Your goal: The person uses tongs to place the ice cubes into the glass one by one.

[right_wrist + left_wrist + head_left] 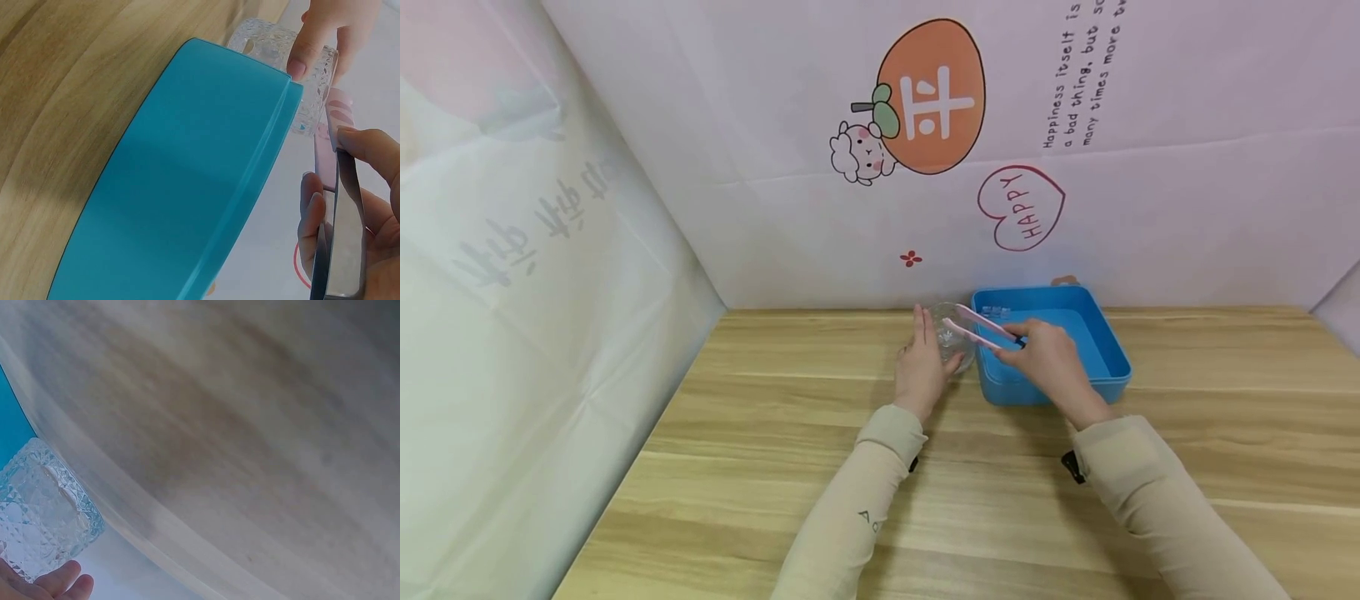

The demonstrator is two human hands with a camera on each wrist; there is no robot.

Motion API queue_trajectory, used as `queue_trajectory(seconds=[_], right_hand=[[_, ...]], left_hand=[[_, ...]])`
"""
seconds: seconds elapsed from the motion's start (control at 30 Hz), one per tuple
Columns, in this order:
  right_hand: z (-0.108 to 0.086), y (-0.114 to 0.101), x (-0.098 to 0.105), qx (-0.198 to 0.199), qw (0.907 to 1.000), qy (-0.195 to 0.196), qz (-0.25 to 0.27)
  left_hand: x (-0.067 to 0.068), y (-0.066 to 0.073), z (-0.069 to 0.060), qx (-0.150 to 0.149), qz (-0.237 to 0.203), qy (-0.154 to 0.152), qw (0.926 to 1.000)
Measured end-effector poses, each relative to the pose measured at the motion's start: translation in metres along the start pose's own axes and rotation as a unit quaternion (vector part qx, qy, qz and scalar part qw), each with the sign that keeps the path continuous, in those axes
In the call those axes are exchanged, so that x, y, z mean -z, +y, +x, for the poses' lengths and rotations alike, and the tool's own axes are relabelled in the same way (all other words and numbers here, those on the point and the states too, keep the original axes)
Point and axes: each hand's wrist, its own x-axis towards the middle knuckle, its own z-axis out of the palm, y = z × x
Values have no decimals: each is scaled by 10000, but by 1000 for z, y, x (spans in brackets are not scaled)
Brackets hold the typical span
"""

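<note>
My left hand holds a clear cut-glass cup at the left side of a blue box. In the right wrist view its thumb lies on the near side of the cup. My right hand grips a pair of tongs with pink tips and metal arms. The spread tips of the tongs are over the mouth of the cup. Whether anything lies between them or inside the cup, I cannot tell. A few small clear blocks lie in the box's far left corner.
Both the cup and the box stand on a wood-grain table, near its back edge. Behind rises a white printed sheet, and another white sheet hangs along the left side.
</note>
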Motion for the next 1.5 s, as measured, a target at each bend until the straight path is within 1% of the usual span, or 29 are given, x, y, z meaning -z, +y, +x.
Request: queue_trajectory(seconds=[0.2,0.3,0.37,0.43,0.57,0.73,0.93,1.2,1.37,1.5], right_hand=[[1,1,-1,56,9999,40,127],[3,5,0,89,9995,203,205],[5,9,1,85,9990,385,187],[8,12,3,27,9983,560,170],[13,20,8,-319,9972,670,129],[21,31,8,-762,9956,545,3],[29,41,4,-1191,9926,211,-108],[34,52,-3,-1590,9868,-248,-170],[33,59,-6,-1537,9873,-343,-230],[34,61,-9,-1524,9876,-288,-256]], left_hand=[[-1,-3,-1,66,-174,8,9998],[-1,-3,-1,97,-208,-21,9997],[-1,-3,-1,108,-217,-26,9997],[-1,-3,-1,121,-183,-46,9997],[-1,-4,-1,143,-104,-81,9998],[-1,-4,-1,152,-63,-109,9998],[-1,-4,0,155,23,-95,9998],[-2,-6,1,102,258,-14,9996],[-1,-5,0,44,399,37,9992],[1,-3,-1,-45,483,97,9988]])
